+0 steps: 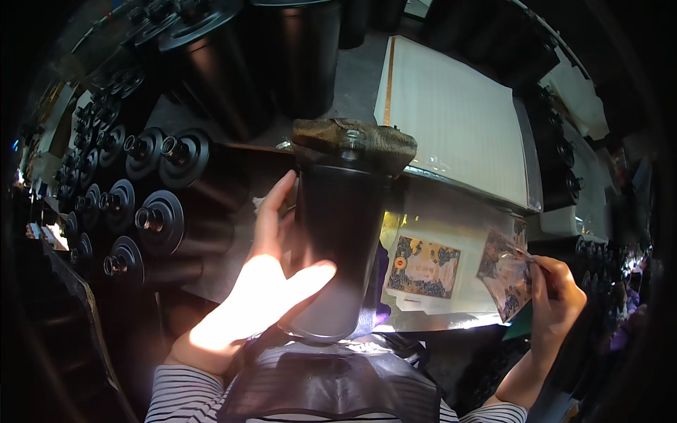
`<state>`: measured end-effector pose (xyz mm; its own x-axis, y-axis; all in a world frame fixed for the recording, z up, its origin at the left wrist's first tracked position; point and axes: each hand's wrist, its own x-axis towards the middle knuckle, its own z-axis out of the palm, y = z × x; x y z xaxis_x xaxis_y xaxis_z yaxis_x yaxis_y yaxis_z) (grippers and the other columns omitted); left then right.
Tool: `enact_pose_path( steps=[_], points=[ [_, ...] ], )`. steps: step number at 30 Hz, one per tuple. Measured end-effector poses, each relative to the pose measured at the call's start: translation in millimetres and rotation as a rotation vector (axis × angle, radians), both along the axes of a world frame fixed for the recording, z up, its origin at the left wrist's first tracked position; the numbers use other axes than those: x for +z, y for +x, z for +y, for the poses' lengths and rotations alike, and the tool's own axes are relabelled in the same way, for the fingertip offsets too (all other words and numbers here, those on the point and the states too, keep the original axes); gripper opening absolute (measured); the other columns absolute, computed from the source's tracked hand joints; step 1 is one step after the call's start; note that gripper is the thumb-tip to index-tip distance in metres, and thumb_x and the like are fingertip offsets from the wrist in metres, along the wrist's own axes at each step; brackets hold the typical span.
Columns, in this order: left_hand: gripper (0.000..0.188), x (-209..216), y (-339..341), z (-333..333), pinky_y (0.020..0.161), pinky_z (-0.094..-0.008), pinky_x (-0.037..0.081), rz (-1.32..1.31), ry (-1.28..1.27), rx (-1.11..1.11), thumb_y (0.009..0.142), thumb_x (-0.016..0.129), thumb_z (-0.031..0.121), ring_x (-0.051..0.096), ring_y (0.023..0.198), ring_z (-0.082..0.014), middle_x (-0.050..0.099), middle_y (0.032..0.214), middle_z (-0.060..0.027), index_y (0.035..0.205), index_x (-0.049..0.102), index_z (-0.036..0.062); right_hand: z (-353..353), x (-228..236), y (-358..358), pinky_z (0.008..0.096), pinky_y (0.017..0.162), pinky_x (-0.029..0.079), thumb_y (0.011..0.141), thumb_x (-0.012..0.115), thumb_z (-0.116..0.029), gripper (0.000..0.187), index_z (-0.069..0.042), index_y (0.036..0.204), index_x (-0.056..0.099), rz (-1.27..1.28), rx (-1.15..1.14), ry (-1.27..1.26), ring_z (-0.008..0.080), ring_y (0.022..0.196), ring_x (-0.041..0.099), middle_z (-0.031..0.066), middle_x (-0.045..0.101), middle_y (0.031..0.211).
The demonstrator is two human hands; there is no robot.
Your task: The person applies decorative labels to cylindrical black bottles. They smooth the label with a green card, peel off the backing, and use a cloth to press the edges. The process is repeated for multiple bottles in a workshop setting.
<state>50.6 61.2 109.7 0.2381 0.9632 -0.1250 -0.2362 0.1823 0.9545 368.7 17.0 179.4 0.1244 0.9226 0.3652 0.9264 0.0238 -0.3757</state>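
Note:
In front of me a black cylinder (337, 240) lies lengthwise, its far end at a rough wooden block (310, 137) and its near end close to my apron. My left hand (261, 285) is at its left side, fingers stretched and spread, the thumb reaching over the surface. Strong light washes out this hand, so whether it presses on the cylinder I cannot tell. Out to the right, my right hand (557, 289) pinches a thin patterned label (506, 271) by its edge; the label is bent and see-through. Another printed label (424, 266) lies flat, left of it.
Black cylinders with flanged, necked ends (159, 220) are stacked at the left. Larger black cylinders (300, 56) stand at the back. A large stack of white sheets (455, 120) lies beyond the labels. A dark apron (331, 388) covers my lap.

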Motion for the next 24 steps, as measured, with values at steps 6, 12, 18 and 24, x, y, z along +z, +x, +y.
enact_pose_path(
  steps=[6,12,18,24],
  points=[
    [0.089,-14.6,-10.2,-6.3,0.107,-0.0395,0.026,0.321,0.371,0.055,0.075,0.070,0.013,0.031,0.129,-0.0271,0.026,0.140,-0.0164,0.143,0.013,0.0090,-33.3,57.6,-72.7,0.0174,0.052,0.037,0.072,0.062,-0.003,0.010,0.001,0.073,0.053,0.554,0.134,-0.065,0.0062,0.055,0.047,0.0054,0.054,0.070],
    [0.070,7.4,-46.1,-3.2,0.099,-0.0341,0.031,0.020,0.257,-0.037,0.088,0.032,0.061,0.044,0.112,-0.0187,0.054,0.110,-0.0099,0.109,0.056,-0.0016,28.8,33.8,-136.1,0.0194,0.055,0.043,0.078,0.065,-0.001,0.013,0.006,0.088,0.061,1.075,0.457,-0.380,0.0066,0.061,0.056,0.0073,0.063,0.074],
    [0.032,12.0,-36.3,23.8,0.081,-0.0297,0.042,0.305,0.202,0.094,0.076,0.069,0.031,0.050,0.090,-0.0174,0.049,0.094,-0.0082,0.088,0.059,0.0025,70.2,-24.8,-149.2,0.0178,0.064,0.048,0.086,0.059,-0.005,0.015,0.005,0.094,0.053,1.415,0.287,-0.690,0.0077,0.073,0.061,0.0090,0.064,0.082],
    [0.018,1.8,-26.5,53.3,0.072,-0.0273,0.039,0.400,0.133,0.225,0.080,0.067,0.018,0.046,0.079,-0.0135,0.049,0.082,-0.0042,0.076,0.057,0.0039,89.7,-44.0,-147.0,0.0157,0.063,0.043,0.086,0.059,-0.003,0.009,0.002,0.090,0.052,1.275,0.316,-0.522,0.0023,0.072,0.056,0.0044,0.062,0.076]
  ],
)
